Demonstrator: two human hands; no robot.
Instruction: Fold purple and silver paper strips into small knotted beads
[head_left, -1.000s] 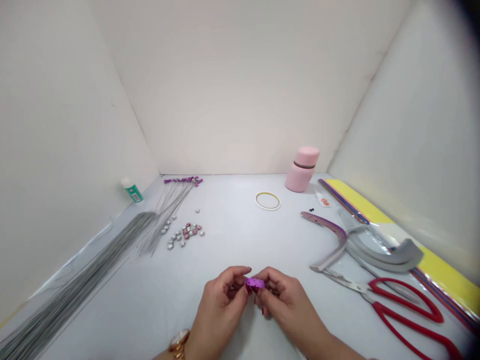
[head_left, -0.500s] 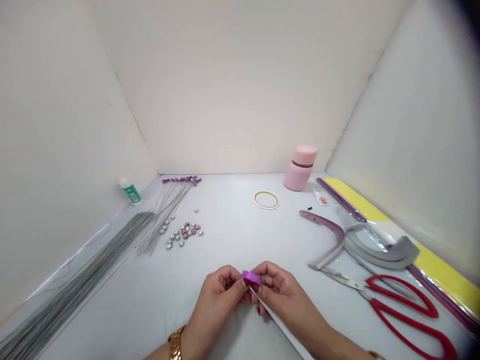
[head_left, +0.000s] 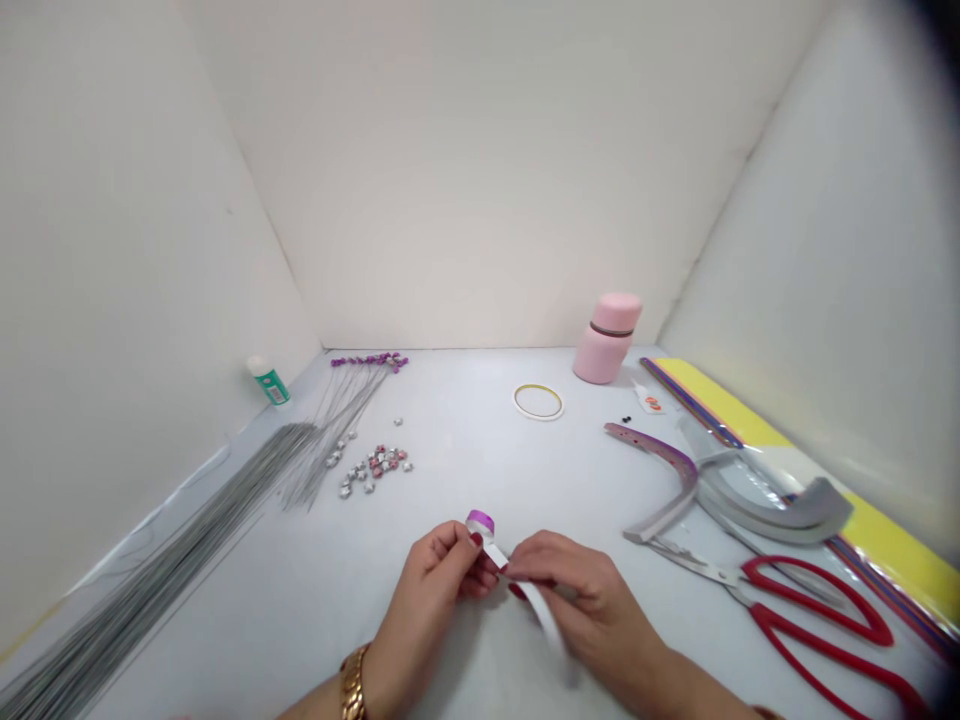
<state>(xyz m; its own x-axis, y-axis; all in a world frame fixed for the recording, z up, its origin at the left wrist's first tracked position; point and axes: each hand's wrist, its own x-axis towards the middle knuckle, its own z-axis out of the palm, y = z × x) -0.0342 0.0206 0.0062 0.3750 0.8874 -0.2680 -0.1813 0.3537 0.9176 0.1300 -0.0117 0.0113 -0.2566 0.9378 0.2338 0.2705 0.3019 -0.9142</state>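
A narrow paper strip (head_left: 539, 604), white on one face and shiny purple on the other, runs between my two hands. Its far end curls into a small purple loop above my left fingertips. My left hand (head_left: 444, 572) pinches the strip just below that loop, thumb on top. Closed on the strip a little further along is my right hand (head_left: 581, 590), and the loose white tail hangs blurred toward the table's near edge. To the left lie several small folded paper stars (head_left: 384, 461), silver and pink. Purple stars (head_left: 371, 360) top thin wire stems behind them.
A thick bundle of grey wires (head_left: 187, 545) lies at left, near a glue stick (head_left: 270, 382). A tape ring (head_left: 538, 402) and pink flask (head_left: 606, 340) stand behind. At right are curved paper strips (head_left: 679, 480), red-handled scissors (head_left: 817, 600), a small glue tube (head_left: 649, 399) and coloured sheets (head_left: 757, 440).
The purple end now shows as a loop above my left fingers. My right hand has shifted right along the strip, and the white tail has bent and swung.
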